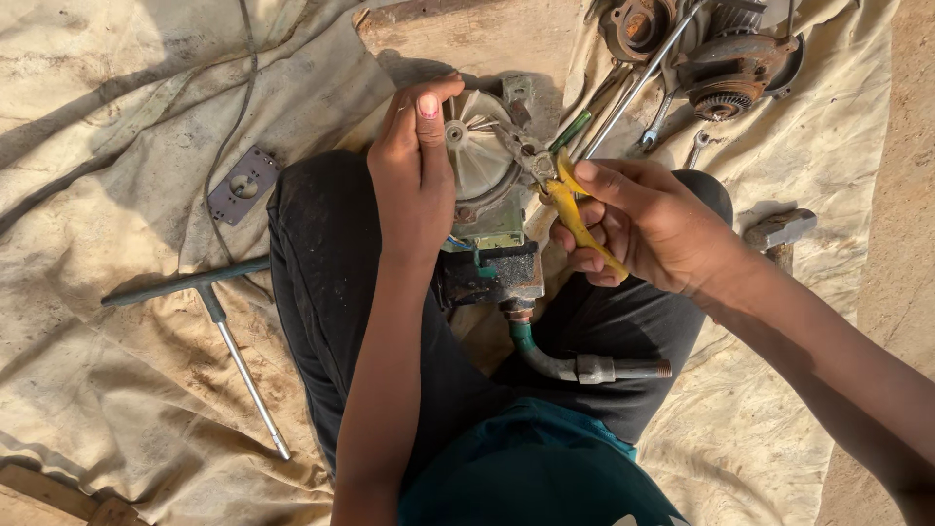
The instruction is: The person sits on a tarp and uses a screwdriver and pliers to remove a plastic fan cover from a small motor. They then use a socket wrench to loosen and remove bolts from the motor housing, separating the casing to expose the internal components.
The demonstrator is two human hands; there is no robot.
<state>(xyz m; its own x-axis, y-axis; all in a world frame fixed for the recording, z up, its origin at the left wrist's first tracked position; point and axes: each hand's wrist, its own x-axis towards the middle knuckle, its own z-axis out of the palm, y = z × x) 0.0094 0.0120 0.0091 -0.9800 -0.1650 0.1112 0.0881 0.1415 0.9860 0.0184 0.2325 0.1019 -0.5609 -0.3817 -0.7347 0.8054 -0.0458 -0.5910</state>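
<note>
White plastic fan (479,146) on grimy pump motor (487,229), blades intact. Left hand (414,170) fingers curled on fan rim. Right hand (648,224) fingers clamped round yellow-handled pliers (570,200), tips at fan edge.

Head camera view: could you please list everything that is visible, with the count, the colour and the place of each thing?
white fan wheel: one, white, on the pump between the knees
pump: one, dark and greenish, on the lap
pipe elbow: one, green and grey, below the pump
pliers: one, yellow handles, at the fan's right edge
T-handle wrench: one, grey, on the cloth at left
metal plate: one, grey, on the cloth at upper left
motor parts: several, rusty, top right
spanners: a few, silver, top right
hammer: one, grey head, right
cloth: one, beige, under everything
left hand: on the fan wheel
right hand: holding the pliers
</note>
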